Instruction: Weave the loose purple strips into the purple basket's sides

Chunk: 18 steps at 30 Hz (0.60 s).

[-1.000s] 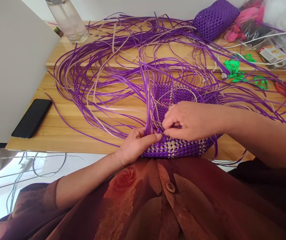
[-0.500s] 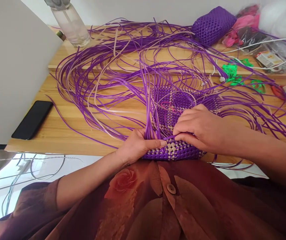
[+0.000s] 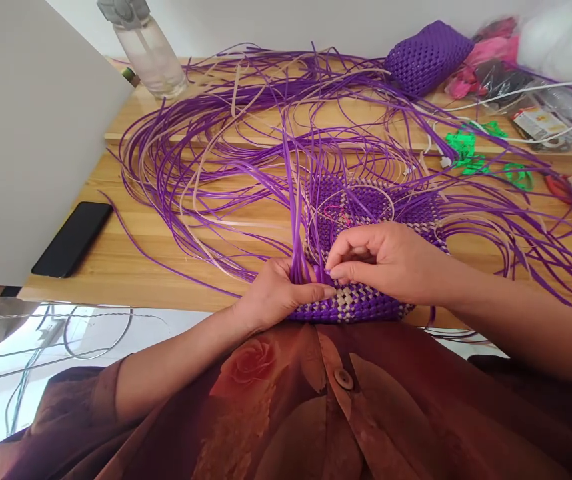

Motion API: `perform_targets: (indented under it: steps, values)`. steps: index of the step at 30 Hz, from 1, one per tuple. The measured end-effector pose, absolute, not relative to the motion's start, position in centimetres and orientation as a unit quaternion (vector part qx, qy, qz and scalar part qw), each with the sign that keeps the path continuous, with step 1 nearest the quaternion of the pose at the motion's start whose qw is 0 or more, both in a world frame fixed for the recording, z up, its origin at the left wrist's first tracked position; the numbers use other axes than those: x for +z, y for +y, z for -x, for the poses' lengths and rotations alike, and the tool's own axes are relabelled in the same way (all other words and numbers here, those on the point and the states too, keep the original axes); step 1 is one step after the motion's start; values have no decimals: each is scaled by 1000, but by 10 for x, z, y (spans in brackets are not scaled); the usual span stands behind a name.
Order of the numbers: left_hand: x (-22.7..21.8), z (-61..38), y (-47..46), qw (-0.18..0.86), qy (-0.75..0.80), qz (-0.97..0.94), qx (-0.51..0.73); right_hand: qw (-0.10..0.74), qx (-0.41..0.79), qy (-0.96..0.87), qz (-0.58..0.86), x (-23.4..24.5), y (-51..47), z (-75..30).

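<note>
A partly woven basket (image 3: 376,307) of purple and beige plastic strips lies at the front edge of the table, close against my shirt. My left hand (image 3: 286,290) is closed on its near wall, thumb pressed on the weave, with several upright purple strips (image 3: 297,227) bunched beside the fingers. Just to the right, my right hand (image 3: 381,260) pinches a purple strip at the rim between thumb and forefinger. Long loose strips (image 3: 156,160) fan out from the weave to the left, back and right. The fingers hide part of the rim.
A black phone (image 3: 73,239) lies at the left edge. Behind it stands a clear water bottle (image 3: 151,57). At the back right are a purple woven piece (image 3: 429,57), pink plastic (image 3: 499,57), green scraps (image 3: 466,150) and a white cord (image 3: 556,85).
My right hand has moved left along the rim, closer to my left hand, and now pinches a strip there. My left hand keeps its hold. The view has shifted slightly.
</note>
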<state>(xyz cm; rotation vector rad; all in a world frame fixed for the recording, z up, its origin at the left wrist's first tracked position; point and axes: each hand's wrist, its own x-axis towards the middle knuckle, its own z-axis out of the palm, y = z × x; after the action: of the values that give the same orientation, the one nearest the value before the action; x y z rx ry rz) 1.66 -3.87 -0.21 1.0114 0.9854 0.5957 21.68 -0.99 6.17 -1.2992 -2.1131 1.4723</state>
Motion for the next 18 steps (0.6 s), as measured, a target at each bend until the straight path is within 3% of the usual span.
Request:
perform_targets:
  steps: [5,14,18]
  values:
    - [1,-17,-39,725,433,-462,271,91,457,-749,471,68,-6,-206]
    - [-11,-17,-38,718,408,-469,312,64,245,-900,355,68,-6,-186]
    - [-13,-16,-37,725,405,-465,306,0,148,-936,320,68,-13,-175]
